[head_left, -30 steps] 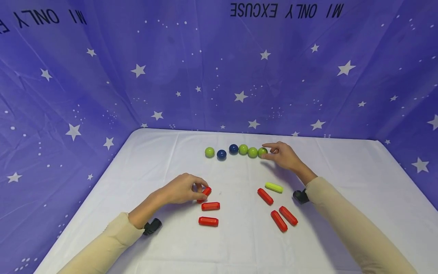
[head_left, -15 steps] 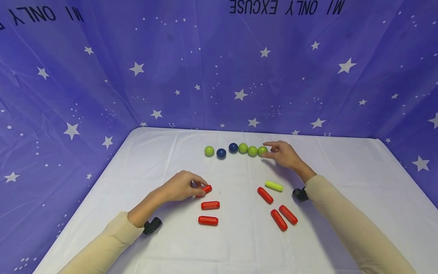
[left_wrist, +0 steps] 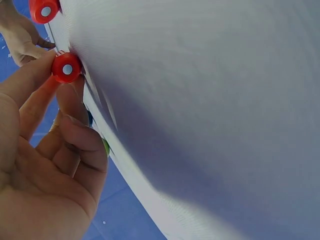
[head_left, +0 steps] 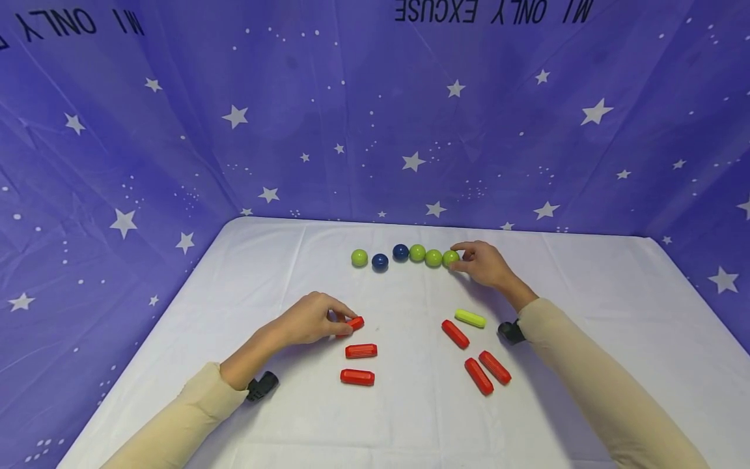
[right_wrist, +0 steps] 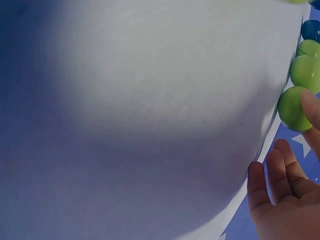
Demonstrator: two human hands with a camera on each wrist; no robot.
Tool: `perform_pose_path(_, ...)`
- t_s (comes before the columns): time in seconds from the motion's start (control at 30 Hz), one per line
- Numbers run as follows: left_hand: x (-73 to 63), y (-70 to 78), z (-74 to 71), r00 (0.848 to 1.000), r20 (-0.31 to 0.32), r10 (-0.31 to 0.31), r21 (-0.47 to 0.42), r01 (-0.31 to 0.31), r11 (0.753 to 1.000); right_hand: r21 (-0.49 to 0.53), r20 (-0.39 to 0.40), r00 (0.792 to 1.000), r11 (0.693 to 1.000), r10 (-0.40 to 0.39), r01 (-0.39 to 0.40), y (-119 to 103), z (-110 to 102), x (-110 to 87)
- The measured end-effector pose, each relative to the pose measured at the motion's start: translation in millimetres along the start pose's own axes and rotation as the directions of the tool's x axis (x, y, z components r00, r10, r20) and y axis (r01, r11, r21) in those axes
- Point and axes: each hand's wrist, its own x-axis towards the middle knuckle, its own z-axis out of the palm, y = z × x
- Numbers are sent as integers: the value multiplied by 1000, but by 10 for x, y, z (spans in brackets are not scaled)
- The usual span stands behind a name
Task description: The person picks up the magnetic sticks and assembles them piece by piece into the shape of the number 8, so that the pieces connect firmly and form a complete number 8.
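My left hand [head_left: 307, 319] pinches a red faceted stick [head_left: 358, 322] between thumb and fingers, low over the white table. In the left wrist view the round end of that red stick [left_wrist: 66, 68] faces the camera, with a pale dot at its centre. Two more red sticks [head_left: 361, 351] lie just below it, roughly parallel. At the far side, my right hand [head_left: 486, 264] has thumb and index finger on either side of the rightmost green ball [head_left: 450, 258]. The right wrist view shows the thumb on this green ball [right_wrist: 294, 109] and the other fingers spread loosely below.
A curved row of green and dark blue balls [head_left: 400, 253] runs left from the right hand. Three red sticks [head_left: 479, 376] and a yellow-green stick [head_left: 471, 318] lie at the right of the white-clothed table [head_left: 410, 417]. A purple starry curtain [head_left: 375, 130] stands behind.
The red stick in my left hand has turned from a steep slant to a flatter one, and that hand has shifted slightly away from me. My right hand stays at the same green ball.
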Motion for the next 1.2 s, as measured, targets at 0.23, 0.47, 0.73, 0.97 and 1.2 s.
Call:
perform_pose_path(0.23, -1, 6, 6, 1000, -8, -22, 6, 22, 1000, -20, -1, 1000, 1000, 22, -22, -19, 5, -3)
perform_pose_path(0.47, -2, 15, 18, 998, -2, -55, -13, 55, 998, -23, 3, 999, 999, 37, -37, -31, 12, -9)
perform_pose_path(0.73, 3, 5, 13, 999, -6, -50, -46, 50, 998, -20, -19, 1000, 1000, 8, -9, -20, -4, -35)
perform_pose_path(0.97, 6, -3, 25, 997, -11, -71, -83, 70, 994, -15, -18, 1000, 1000, -8, 8, -36, -45, -69)
perform_pose_path(1.2, 7, -24, 32, 997, -12, -82, -96, 80, 992, 28, -14, 996, 996, -83, 83, -182, -55, -131)
